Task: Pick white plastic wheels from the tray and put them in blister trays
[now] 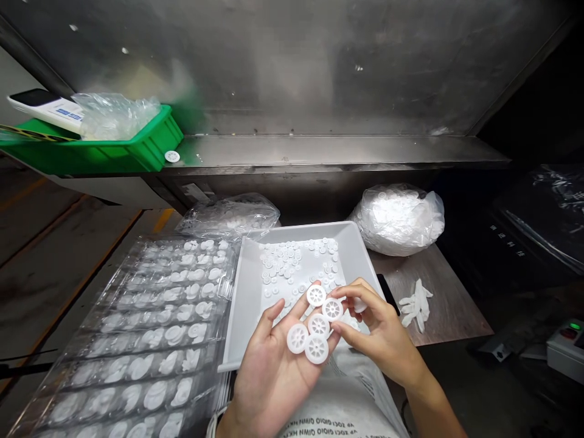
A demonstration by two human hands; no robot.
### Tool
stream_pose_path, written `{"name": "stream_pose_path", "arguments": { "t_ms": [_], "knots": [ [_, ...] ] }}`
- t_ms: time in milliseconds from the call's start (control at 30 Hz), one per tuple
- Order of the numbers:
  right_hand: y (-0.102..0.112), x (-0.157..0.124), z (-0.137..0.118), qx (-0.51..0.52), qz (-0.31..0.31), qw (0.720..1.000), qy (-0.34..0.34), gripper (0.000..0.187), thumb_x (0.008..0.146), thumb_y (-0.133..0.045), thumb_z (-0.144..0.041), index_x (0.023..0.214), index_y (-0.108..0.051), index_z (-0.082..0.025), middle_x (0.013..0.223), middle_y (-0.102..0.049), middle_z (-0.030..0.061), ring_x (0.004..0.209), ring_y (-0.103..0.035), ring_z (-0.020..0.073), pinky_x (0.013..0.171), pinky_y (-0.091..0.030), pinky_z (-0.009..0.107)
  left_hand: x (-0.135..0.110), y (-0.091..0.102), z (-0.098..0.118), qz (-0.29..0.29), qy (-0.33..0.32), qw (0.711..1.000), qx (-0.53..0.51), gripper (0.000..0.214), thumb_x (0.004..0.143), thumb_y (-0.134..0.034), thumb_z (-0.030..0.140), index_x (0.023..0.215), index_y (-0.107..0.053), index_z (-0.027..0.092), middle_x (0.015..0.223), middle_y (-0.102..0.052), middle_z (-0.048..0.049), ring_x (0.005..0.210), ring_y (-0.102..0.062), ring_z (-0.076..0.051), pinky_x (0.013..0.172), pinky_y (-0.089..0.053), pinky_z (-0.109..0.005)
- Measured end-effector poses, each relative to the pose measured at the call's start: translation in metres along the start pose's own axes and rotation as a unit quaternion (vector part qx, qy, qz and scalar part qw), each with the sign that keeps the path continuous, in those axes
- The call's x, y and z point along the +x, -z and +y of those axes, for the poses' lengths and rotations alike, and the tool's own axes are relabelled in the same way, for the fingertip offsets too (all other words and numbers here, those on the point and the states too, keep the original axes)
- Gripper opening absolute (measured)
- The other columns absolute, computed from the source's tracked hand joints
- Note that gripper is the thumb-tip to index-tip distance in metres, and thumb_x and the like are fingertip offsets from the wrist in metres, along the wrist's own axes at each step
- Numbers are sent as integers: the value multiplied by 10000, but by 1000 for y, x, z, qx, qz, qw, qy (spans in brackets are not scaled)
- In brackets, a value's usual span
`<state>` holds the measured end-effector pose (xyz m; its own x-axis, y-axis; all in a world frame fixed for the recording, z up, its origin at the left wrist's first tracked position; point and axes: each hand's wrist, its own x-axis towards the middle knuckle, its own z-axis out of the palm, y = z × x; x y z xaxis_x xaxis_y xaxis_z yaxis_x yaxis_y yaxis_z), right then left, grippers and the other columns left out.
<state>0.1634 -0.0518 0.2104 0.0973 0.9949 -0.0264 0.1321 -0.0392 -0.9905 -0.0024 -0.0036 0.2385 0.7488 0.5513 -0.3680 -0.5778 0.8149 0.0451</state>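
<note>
My left hand lies palm up with its fingers spread, and several white spoked plastic wheels rest on its fingers. My right hand pinches one white wheel between thumb and forefinger, right beside the ones on the left hand. Both hands hover over the near edge of a white tray that holds many small white round parts.
A clear blister tray filled with white wheels lies to the left. Plastic bags of white parts sit behind the tray. A green bin stands on the metal shelf. A printed bag lies below my hands. A power strip sits at far right.
</note>
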Motion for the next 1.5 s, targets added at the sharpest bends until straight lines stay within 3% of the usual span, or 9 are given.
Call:
{"name": "stream_pose_path", "arguments": {
  "t_ms": [233,367,533,667,900,1167,1400,1500],
  "knots": [
    [4,-1,1,-23,47,998,21,211,845,-692,-314,1043,-618,-310,908,-503,-12,832,-475,137,732,-419,242,-1,6,0,34,-9,999,29,656,948,-410,320,1511,-135,128,1438,-450,-196,1294,-474,-324,1067,-403,-467],
    [3,-2,-3,-50,61,996,41,238,856,-685,-309,1083,-614,-328,904,-496,-15,826,-491,129,737,-440,237,-1,6,0,33,-4,999,32,615,952,-404,328,1500,-200,138,1418,-479,-176,1254,-518,-291,1073,-389,-452],
    [-10,3,-19,-92,23,991,93,271,853,-693,-294,1117,-634,-315,993,-460,11,837,-567,118,712,-537,222,0,3,-4,-6,39,999,28,515,977,-317,305,1469,-302,151,1314,-577,-138,1207,-555,-226,1086,-359,-397],
    [-17,7,-24,-192,-10,974,122,239,873,-661,-355,1094,-646,-265,1025,-448,58,963,-542,183,641,-561,229,1,-2,-6,0,35,999,28,509,977,-296,264,1461,-306,108,1259,-613,-143,1202,-557,-217,1078,-361,-376],
    [-5,3,-20,-141,-13,984,104,287,887,-655,-279,1166,-589,-290,981,-465,27,876,-557,137,765,-557,262,2,5,-1,31,5,998,51,535,969,-368,286,1482,-275,164,1334,-565,-143,1224,-546,-251,1058,-392,-392],
    [0,1,-19,-153,-76,985,14,38,923,-607,-274,954,-622,-258,962,-520,-6,932,-549,127,833,-467,267,9,1,-6,82,-21,994,73,518,940,-445,174,1446,-339,145,1316,-586,-141,1150,-601,-202,1055,-427,-362],
    [6,7,-12,-145,4,989,-6,135,928,-582,-340,867,-623,-227,893,-523,8,852,-536,141,760,-448,260,9,-2,-6,147,-42,985,79,581,912,-487,145,1460,-295,144,1331,-568,-173,1217,-561,-261,1071,-428,-426],
    [9,7,-9,-166,6,986,-20,176,938,-560,-357,842,-625,-224,873,-509,11,810,-529,140,704,-442,255,9,-3,-7,137,-35,987,81,596,911,-493,146,1468,-280,153,1354,-552,-168,1239,-542,-256,1093,-411,-419]
  ]
}}
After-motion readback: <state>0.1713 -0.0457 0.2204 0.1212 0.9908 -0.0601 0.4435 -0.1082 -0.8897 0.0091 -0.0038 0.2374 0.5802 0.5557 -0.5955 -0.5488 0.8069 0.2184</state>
